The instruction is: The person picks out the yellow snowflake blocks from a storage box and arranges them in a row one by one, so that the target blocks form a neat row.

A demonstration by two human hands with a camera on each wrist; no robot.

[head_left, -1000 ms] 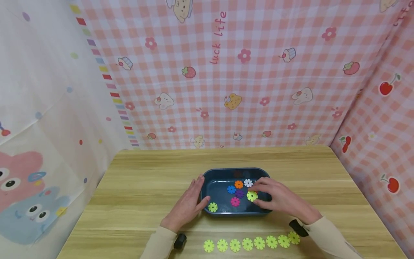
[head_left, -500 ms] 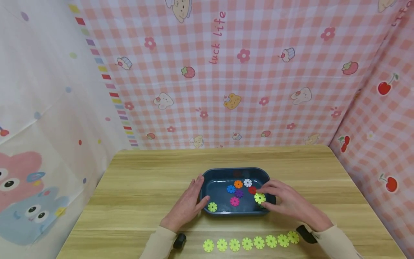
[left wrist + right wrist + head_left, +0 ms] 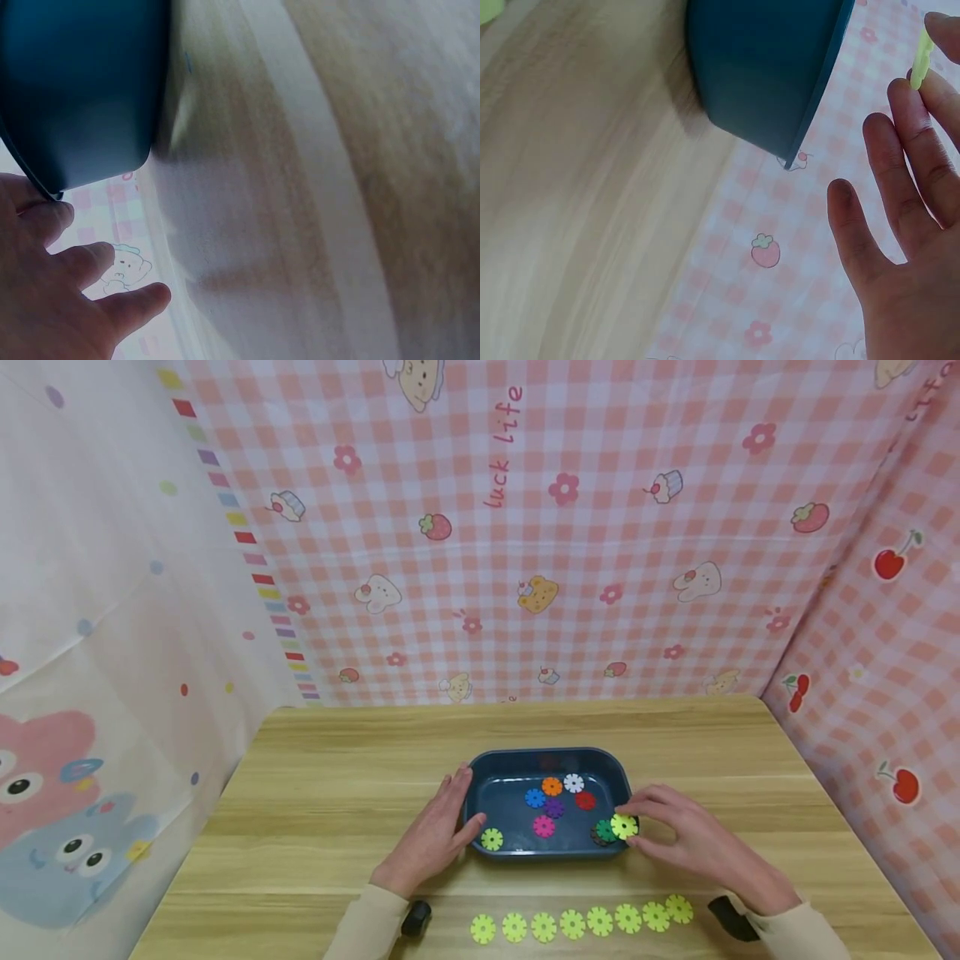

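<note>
A dark blue tray (image 3: pixel 510 852) stands on the wooden table with several notched plastic discs in it. My left hand (image 3: pixel 431 839) rests against the tray's left end, fingers straight along the rim. At the tray's right edge my right hand (image 3: pixel 686 831) pinches a yellow-green notched disc (image 3: pixel 624 826) between thumb and fingertips; the right wrist view shows that disc (image 3: pixel 922 60) edge-on. Below it in the tray lie a green disc (image 3: pixel 604 831) and a dark one partly hidden. Another yellow-green disc (image 3: pixel 492 839) lies in the tray's left front corner.
Orange (image 3: pixel 552 787), white (image 3: pixel 573 783), blue, purple, red (image 3: pixel 585 800) and pink discs lie loose in the tray. Along the table's near side runs a row of several yellow-green discs (image 3: pixel 572 924). A checked cloth (image 3: pixel 465 560) hangs behind the table.
My right hand has carried the pinched yellow-green disc rightward from above the other discs to the tray's right edge, uncovering the red and green discs. The left hand has stayed put.
</note>
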